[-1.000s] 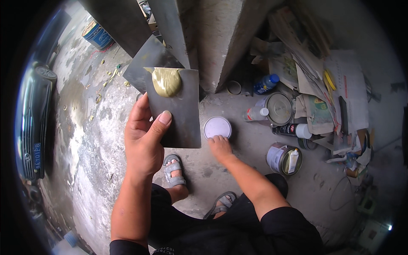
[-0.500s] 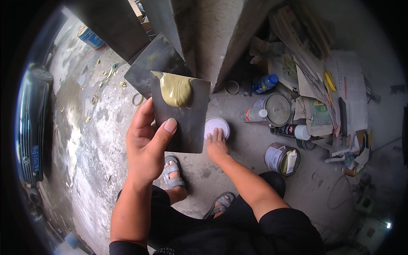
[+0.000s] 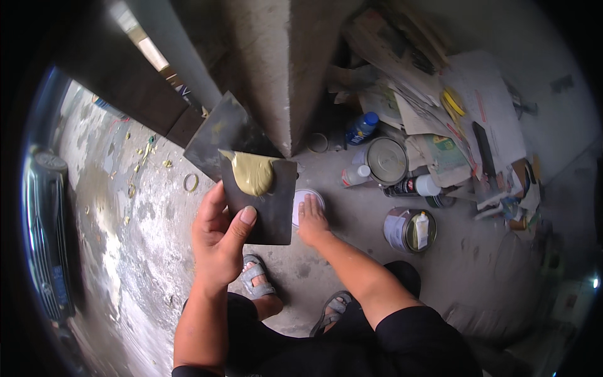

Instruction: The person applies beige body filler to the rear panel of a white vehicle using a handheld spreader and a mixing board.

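Observation:
My left hand [image 3: 221,245] is closed on two dark, flat, rectangular putty spreaders, with the thumb across the front one. A smooth lump of yellow-beige putty [image 3: 253,174] clings to the upper part of the front spreader [image 3: 269,221]. The rear spreader [image 3: 220,129] sticks out behind it at an angle, with faint smears on its face. Lower down, my right hand [image 3: 312,221] lies with fingers stretched flat on a round white lid [image 3: 299,204] at floor level. The front spreader partly hides the lid's left side, and whatever is under it does not show.
A concrete pillar [image 3: 276,69] rises straight ahead. To the right stand a lidded can [image 3: 386,160], a blue bottle [image 3: 362,127], a clear bottle [image 3: 355,175] and a can with a tube on top [image 3: 397,227]. Papers [image 3: 433,113] lie heaped beyond. A car [image 3: 47,232] is far left.
The view has shifted, so pillar, cans and papers appear farther left and the car lower. Both hands keep their holds; the spreaders sit lower in the picture.

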Available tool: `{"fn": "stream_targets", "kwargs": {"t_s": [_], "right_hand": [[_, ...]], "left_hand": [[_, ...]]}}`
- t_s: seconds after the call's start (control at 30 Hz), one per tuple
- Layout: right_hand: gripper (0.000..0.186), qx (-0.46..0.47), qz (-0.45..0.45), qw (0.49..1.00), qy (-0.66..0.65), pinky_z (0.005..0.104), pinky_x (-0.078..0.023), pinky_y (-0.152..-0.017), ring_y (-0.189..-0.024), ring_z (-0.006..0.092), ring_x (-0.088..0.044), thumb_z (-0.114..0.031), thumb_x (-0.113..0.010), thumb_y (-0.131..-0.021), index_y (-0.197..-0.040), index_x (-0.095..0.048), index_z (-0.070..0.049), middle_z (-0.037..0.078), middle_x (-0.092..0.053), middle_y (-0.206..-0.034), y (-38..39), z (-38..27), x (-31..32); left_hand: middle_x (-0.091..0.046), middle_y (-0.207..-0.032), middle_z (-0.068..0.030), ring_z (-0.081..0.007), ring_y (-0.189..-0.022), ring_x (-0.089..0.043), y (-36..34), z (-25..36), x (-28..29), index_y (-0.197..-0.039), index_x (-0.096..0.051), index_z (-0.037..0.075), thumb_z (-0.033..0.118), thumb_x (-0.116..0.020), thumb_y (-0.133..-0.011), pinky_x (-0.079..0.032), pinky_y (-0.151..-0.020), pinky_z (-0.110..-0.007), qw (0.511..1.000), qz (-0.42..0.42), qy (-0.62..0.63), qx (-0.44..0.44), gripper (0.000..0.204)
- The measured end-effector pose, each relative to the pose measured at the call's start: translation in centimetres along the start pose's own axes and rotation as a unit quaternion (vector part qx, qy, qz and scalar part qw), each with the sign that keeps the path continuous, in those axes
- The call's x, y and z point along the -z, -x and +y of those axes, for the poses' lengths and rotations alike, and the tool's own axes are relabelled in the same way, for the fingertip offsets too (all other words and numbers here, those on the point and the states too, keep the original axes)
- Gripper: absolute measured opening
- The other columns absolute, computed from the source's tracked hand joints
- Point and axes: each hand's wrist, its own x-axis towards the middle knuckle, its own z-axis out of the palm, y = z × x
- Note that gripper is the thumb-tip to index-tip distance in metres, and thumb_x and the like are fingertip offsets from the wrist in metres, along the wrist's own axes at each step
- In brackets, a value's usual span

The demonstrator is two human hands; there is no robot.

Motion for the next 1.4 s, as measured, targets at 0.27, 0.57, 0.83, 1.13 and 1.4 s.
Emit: {"fn": "stream_targets", "kwargs": {"t_s": [0.27,0.57,0.83,1.13,1.4], "right_hand": [[0.032,-0.032,-0.034,0.953,-0.299,0.0413,-0.053,-0.081,-0.094,0.0359,-0.066,-0.005,-0.057,-0.082,-0.113,-0.053,-0.001,0.020,-0.063,-0.104,15.4,-2.3,5.9],[0.022,-0.139,0.133,0.810,-0.554,0.0419,-0.050,-0.069,-0.077,0.0333,-0.067,-0.026,-0.059,-0.090,-0.089,-0.060,-0.004,0.015,-0.067,-0.078,37.4,-3.0,22.2],[0.010,-0.351,0.440,0.554,-0.614,0.0346,-0.051,-0.072,-0.082,0.0245,-0.065,-0.010,-0.063,-0.088,-0.092,-0.057,-0.004,0.011,-0.065,-0.087,52.4,-11.7,31.5],[0.050,-0.067,0.651,0.008,-0.756,0.0350,-0.044,-0.096,-0.108,0.0181,-0.055,-0.046,-0.052,-0.096,-0.121,-0.055,-0.003,0.008,-0.059,-0.113,61.1,-30.7,35.2],[0.063,-0.008,0.770,-0.181,-0.612,0.0454,-0.043,-0.101,-0.116,0.0270,-0.056,-0.050,-0.056,-0.092,-0.137,-0.044,-0.006,0.013,-0.056,-0.130,66.7,-44.5,40.0]], "left_hand": [[-0.057,-0.128,-0.0095,-0.0178,-0.117,-0.054,0.3,2.3,-5.7,-0.136,-0.045,-0.002,-0.001,-0.061,-0.090,-0.041,-0.102,-0.032,0.979,-0.067,0.109,0.160,0.048],[-0.061,-0.120,-0.0077,-0.0157,-0.110,-0.057,3.4,21.3,-15.6,-0.130,-0.049,-0.003,-0.006,-0.056,-0.089,-0.041,-0.099,-0.029,0.896,-0.288,0.073,0.329,0.041],[-0.064,-0.116,-0.0084,-0.0167,-0.104,-0.061,6.3,33.4,-20.6,-0.126,-0.052,-0.001,-0.006,-0.057,-0.086,-0.046,-0.094,-0.031,0.731,-0.538,0.074,0.412,0.040],[-0.055,-0.132,-0.0111,-0.0239,-0.121,-0.054,17.3,40.9,-20.8,-0.135,-0.044,-0.001,0.003,-0.060,-0.085,-0.043,-0.104,-0.040,0.393,-0.733,-0.018,0.555,0.053],[-0.052,-0.134,-0.0110,-0.0239,-0.123,-0.052,29.8,46.4,-17.2,-0.142,-0.036,-0.001,0.005,-0.059,-0.088,-0.041,-0.105,-0.038,0.142,-0.810,-0.022,0.569,0.058]]}}
